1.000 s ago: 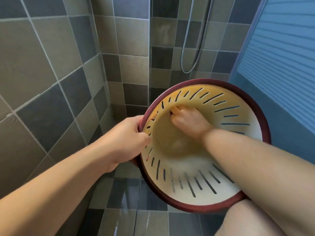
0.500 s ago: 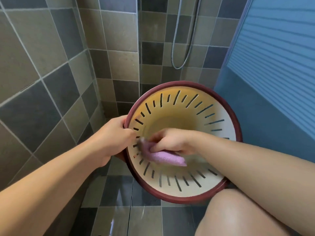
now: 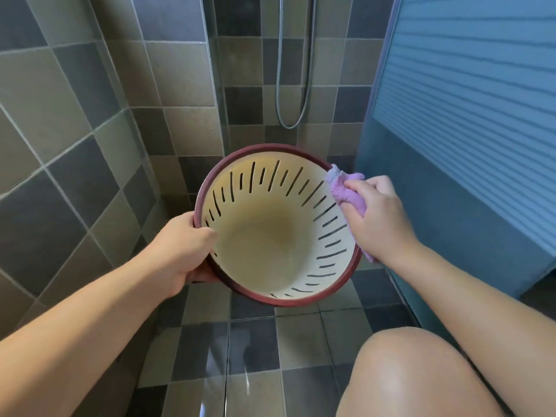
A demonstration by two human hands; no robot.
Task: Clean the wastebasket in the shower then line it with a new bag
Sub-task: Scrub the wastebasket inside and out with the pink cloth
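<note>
A metal shower hose [image 3: 304, 94] hangs in a loop down the tiled back wall [image 3: 249, 70], its bend low on that wall. Left of the hose, a side wall [image 3: 60, 121] of the same grey and beige square tiles meets the back wall at a corner. Right of the hose stands a blue ribbed door panel [image 3: 469, 121]. Below the hose lies the tiled floor [image 3: 255, 356], glossy with reflections. A bare knee [image 3: 406, 374] shows over the floor, down and right of the hose.

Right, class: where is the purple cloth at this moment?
In the head view the purple cloth sits right of centre, gripped by the right hand and draped over the right rim of the wastebasket, near the blue door.
</note>
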